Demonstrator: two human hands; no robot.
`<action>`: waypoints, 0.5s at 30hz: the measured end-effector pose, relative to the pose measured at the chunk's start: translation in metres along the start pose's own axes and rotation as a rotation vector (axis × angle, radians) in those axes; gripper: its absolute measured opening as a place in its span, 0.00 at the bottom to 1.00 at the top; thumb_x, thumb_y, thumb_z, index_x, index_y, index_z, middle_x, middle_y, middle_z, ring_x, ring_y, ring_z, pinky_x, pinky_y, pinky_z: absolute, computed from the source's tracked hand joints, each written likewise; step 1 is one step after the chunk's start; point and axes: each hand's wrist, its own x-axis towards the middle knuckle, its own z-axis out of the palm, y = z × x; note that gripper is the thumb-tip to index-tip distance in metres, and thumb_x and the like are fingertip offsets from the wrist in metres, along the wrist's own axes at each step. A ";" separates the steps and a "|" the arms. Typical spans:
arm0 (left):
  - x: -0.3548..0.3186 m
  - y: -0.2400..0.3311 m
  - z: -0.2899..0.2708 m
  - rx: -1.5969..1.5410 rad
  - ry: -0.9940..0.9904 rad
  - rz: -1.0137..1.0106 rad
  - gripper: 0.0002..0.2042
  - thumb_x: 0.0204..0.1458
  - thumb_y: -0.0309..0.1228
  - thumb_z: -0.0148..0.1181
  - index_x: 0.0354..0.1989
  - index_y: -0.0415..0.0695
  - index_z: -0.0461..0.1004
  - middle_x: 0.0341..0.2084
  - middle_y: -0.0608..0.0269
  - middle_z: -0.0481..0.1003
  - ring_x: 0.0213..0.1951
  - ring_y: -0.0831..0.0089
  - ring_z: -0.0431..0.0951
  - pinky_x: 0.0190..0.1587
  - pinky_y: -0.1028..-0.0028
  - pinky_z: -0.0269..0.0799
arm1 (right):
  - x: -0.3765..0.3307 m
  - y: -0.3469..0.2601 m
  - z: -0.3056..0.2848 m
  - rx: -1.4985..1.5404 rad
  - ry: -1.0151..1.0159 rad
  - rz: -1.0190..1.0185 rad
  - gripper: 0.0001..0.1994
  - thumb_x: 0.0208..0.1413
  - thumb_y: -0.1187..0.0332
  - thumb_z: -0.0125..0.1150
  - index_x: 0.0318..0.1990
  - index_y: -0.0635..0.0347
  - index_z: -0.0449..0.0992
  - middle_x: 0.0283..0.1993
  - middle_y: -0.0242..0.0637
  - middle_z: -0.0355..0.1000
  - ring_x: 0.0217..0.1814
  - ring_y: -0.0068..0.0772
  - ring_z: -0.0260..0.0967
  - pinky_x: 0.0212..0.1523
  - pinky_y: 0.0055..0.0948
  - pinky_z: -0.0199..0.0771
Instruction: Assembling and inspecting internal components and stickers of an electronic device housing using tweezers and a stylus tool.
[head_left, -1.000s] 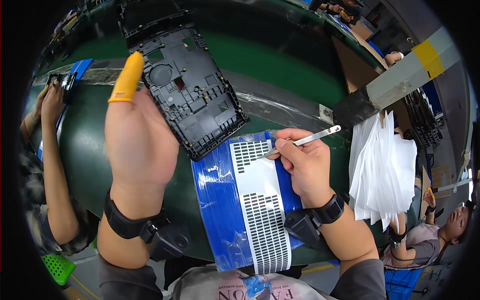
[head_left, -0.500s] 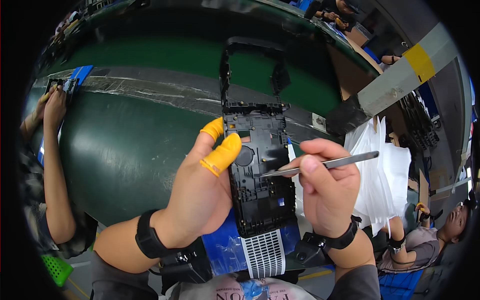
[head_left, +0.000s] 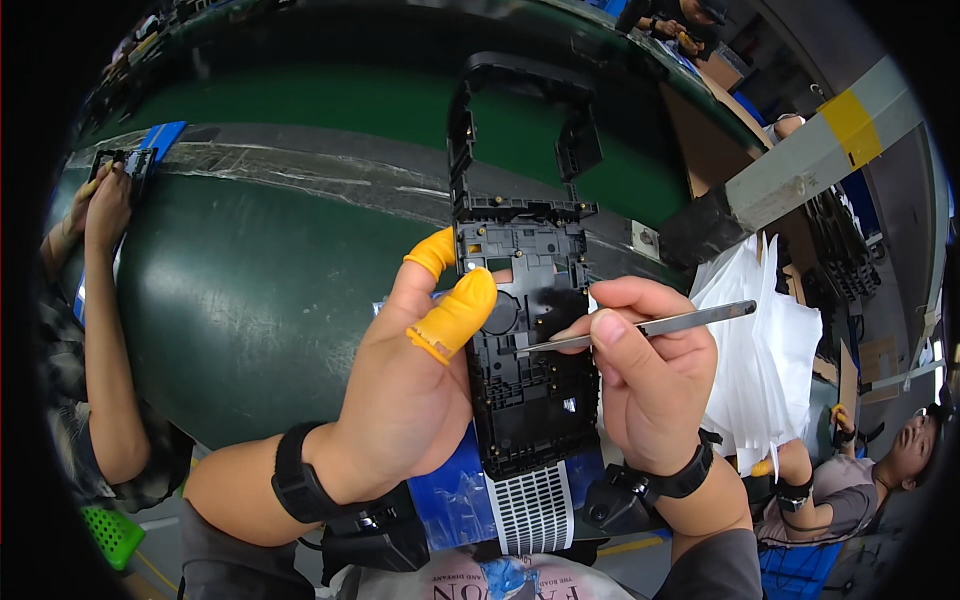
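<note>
My left hand point(head_left: 400, 400), with yellow finger cots on thumb and index finger, grips a long black plastic housing point(head_left: 530, 425) by its left side. The housing stands tilted in front of me, its open frame end far and its ribbed, molded tray end near. In my right hand point(head_left: 660, 375) a pair of metal tweezers point(head_left: 690, 319) is pinched, pointing left. Their tips lie over the middle of the housing, below its round recess; whether they touch or hold anything is too small to tell. Beneath the housing's near end lies a white sheet of small dark rectangular pieces point(head_left: 530, 512).
The sheet rests on a blue surface point(head_left: 440, 505). A green worktop point(head_left: 240, 300) spreads left, with a dark green belt point(head_left: 350, 110) beyond. White sheets point(head_left: 755, 370) are stacked at right, below a slanted beam point(head_left: 790, 175). At left, another person's hands point(head_left: 108, 205) hold a dark part.
The housing has shifted slightly right, its far frame end tilting up and right. My left hand has moved along with it. The tweezers stay over the middle of the housing, a touch further left.
</note>
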 end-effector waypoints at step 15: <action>-0.004 0.002 -0.005 0.029 -0.005 0.005 0.18 0.53 0.30 0.42 0.51 0.40 0.52 0.44 0.55 0.63 0.45 0.70 0.66 0.47 0.71 0.63 | -0.001 0.002 0.006 -0.037 0.019 0.004 0.10 0.47 0.79 0.52 0.39 0.72 0.66 0.29 0.40 0.70 0.32 0.24 0.69 0.36 0.19 0.69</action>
